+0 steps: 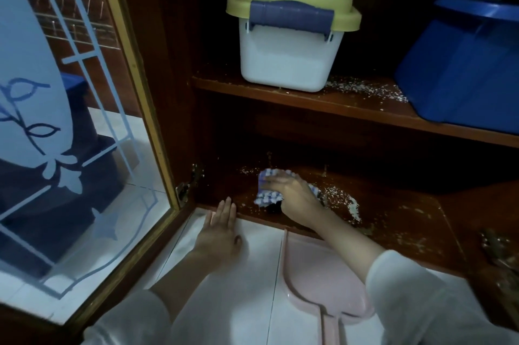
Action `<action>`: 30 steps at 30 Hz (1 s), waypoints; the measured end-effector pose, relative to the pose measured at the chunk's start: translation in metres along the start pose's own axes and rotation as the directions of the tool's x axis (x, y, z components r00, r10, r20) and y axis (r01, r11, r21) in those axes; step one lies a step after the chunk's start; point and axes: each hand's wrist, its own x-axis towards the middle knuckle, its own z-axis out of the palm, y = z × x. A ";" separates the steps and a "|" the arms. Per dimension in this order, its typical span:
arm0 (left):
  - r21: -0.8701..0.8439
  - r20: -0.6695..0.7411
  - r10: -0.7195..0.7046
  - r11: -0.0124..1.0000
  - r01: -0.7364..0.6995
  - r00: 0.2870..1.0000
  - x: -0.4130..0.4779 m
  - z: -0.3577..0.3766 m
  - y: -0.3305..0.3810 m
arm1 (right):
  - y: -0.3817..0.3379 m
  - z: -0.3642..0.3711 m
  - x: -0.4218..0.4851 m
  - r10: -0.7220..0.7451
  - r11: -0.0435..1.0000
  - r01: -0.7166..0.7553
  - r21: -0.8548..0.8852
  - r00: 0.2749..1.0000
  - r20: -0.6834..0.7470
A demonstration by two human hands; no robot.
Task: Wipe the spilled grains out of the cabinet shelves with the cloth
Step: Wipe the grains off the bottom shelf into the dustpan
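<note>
Blue-and-white checked cloth (267,199), crumpled under the right hand (293,192).

Person, head view, dim light. Both arms in long, loose sleeves of plain pale fabric, probably white or light grey: left sleeve (126,319), right sleeve (415,302). Cuffs end partway along the forearms; left hand (222,229) and right hand (292,190) bare
</note>
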 end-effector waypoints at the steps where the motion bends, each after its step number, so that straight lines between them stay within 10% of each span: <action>1: 0.009 0.006 -0.001 1.000 0.001 1.000 0.000 0.000 0.000 | -0.005 -0.004 0.006 -0.011 1.000 0.011 -0.025 1.000 0.007; 15: 0.112 0.071 -0.041 0.993 0.033 0.997 0.000 -0.011 0.006 | -0.030 0.031 0.087 0.042 0.910 0.043 -0.413 0.980 0.195; 30: 0.160 0.100 -0.051 0.986 0.034 0.994 0.003 -0.013 0.007 | -0.006 0.024 0.049 0.188 0.962 -0.148 -0.230 0.968 0.166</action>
